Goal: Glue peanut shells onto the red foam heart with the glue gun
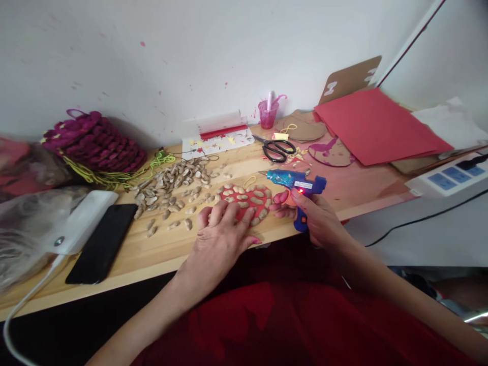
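Observation:
A red cardboard piece (249,203) lies near the table's front edge, ringed and dotted with peanut shell halves, a yellow loop of string (249,181) at its top. My left hand (224,226) rests over its left part, fingers apart and bent down onto it; what lies under the fingertips is hidden. In my right hand (318,216) is a blue glue gun (292,180), gripped by its handle, with a red light glowing and its nozzle pointing left above the shell-covered piece. Loose peanut shells (175,180) lie heaped and scattered to the left of my left hand.
Black-handled scissors (278,150) and a pink cup (268,114) stand behind. Red sheets (377,124) and cardboard pieces (331,152) lie right, above a power strip (450,175). At left are a phone (102,244), a white power bank (82,221) and a purple stack (99,145).

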